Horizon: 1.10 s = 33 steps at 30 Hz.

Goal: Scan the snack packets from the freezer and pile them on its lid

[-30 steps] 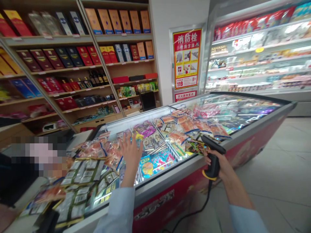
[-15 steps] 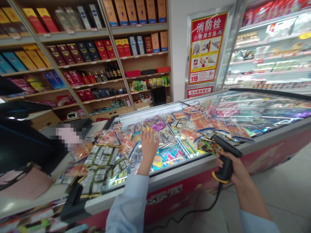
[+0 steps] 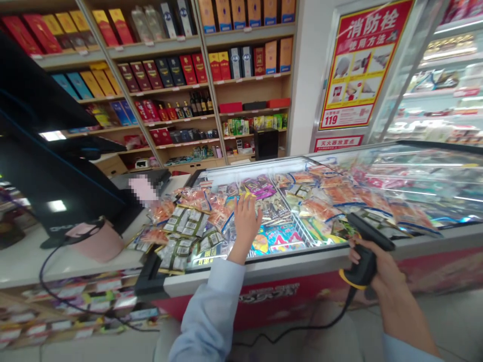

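Observation:
My left hand (image 3: 246, 222) lies flat with fingers spread on the glass lid of a chest freezer (image 3: 287, 261), beside snack packets (image 3: 188, 229) piled on the lid. My right hand (image 3: 377, 261) is wrapped round the grip of a black and yellow barcode scanner (image 3: 364, 251), held at the freezer's front edge. The scanner's black cable (image 3: 302, 329) trails down and left. Colourful frozen packs (image 3: 279, 236) show through the glass under my left hand.
A black till screen (image 3: 45, 166) and a pink object (image 3: 96, 241) stand on the white counter (image 3: 45, 264) at left. Wooden shelves of boxed goods (image 3: 166, 75) fill the back wall. A red fire-hydrant sign (image 3: 358, 65) and a lit chiller (image 3: 441, 85) stand at right.
The view has swung left, bringing the till screen and counter into sight. My left hand stays on the freezer lid and my right hand keeps hold of the scanner.

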### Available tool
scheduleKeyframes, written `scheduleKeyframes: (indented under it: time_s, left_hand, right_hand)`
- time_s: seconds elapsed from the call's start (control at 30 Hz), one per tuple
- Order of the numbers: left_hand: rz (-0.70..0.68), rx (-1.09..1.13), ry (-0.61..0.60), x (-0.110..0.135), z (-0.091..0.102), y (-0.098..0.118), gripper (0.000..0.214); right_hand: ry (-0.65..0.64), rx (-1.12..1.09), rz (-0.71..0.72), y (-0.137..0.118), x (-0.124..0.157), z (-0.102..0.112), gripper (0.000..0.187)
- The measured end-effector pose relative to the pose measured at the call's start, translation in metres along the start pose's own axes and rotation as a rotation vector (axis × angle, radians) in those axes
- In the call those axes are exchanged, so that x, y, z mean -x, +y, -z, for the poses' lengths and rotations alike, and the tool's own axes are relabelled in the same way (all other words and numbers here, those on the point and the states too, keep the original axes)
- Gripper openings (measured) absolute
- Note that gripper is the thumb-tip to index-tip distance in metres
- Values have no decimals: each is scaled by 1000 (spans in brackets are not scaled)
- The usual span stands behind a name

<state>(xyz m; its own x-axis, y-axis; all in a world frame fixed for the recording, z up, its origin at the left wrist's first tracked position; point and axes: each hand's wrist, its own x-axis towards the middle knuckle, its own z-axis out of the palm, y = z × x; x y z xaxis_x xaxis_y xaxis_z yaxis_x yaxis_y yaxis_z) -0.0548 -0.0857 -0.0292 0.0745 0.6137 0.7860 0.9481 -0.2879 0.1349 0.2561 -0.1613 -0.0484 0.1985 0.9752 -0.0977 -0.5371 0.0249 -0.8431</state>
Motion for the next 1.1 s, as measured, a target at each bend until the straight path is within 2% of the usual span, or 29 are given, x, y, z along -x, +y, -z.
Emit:
scheduleKeyframes:
  time_s: [0.1,0.2,0.33,0.47,0.57,0.67,0.77,0.93,1.1]
  left_hand:
    - [11,2,-5,0,1,-1,37]
    - [20,20,-34,-8,0,7,37]
    - [-34,83,-220,-29,-9,37,37]
    - [-71,216,-475,-51,-37,75,36]
    - [24,329,-592,-64,-65,95,46]
    - [145,396,-667,-70,-90,108,69]
    - [177,405,-694,-67,-105,119,91]
    - [222,325,-659,-51,-112,140,112]
    - [217,301,-610,-41,-113,152,115]
  right_hand:
    - [14,3,-12,0,1,-5,29]
    - [30,-13,-2,-5,2,-6,29]
    - [61,-26,32,-14,2,-2,32]
    - [89,-32,70,-22,-1,7,31]
    - [94,-36,88,-26,-5,18,29]
    - [91,-45,92,-28,-7,30,29]
    - [111,-59,101,-30,-8,41,29]
    - [126,-39,116,-34,-7,53,27]
    - [124,2,127,-34,-9,50,27]
